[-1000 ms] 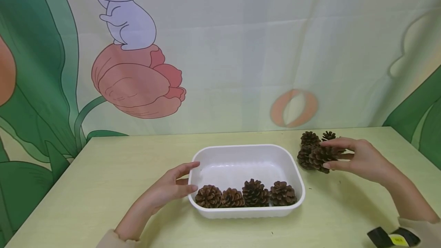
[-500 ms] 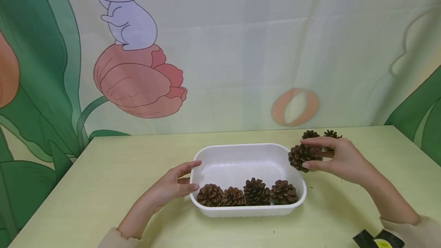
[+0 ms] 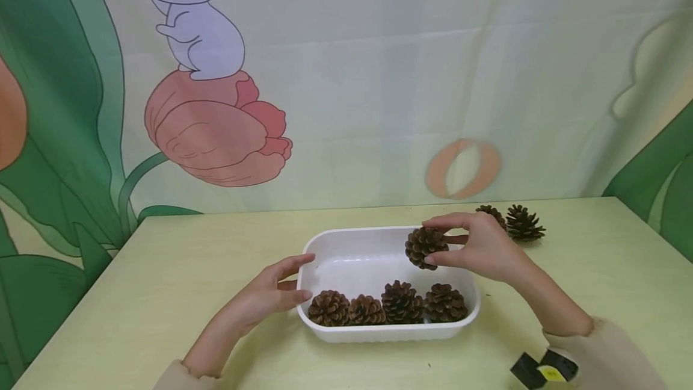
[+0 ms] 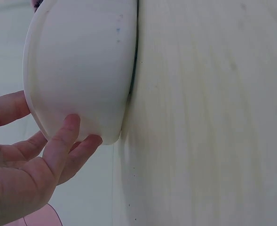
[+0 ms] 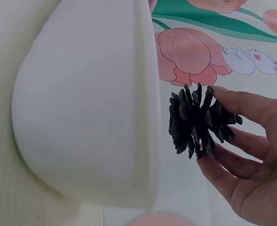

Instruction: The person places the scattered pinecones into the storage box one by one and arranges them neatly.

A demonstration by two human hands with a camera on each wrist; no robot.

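Observation:
My right hand [image 3: 484,248] pinches a brown pine cone [image 3: 426,248] between thumb and fingers. It is held above the back right part of a white plastic basin [image 3: 373,334]. In the right wrist view the pine cone [image 5: 194,120] lies sideways at the fingertips, beyond the basin's rim. My left hand [image 3: 271,287] holds the basin's left end, with two fingertips over the rim. From the left wrist view, other fingers of that hand [image 4: 39,160] press the outer wall. Several pine cones [image 3: 400,303] sit in a row along the basin's near side.
Two more pine cones [image 3: 524,224] stand at the table's back right, one partly behind my right hand. A printed cloth [image 3: 346,107] hangs behind the pale table [image 3: 178,263]. A black and yellow strap [image 3: 545,369] is by the right sleeve.
My right hand has lifted a pine cone from the group at the back right and carried it left, over the basin. The left hand stays at the basin's end.

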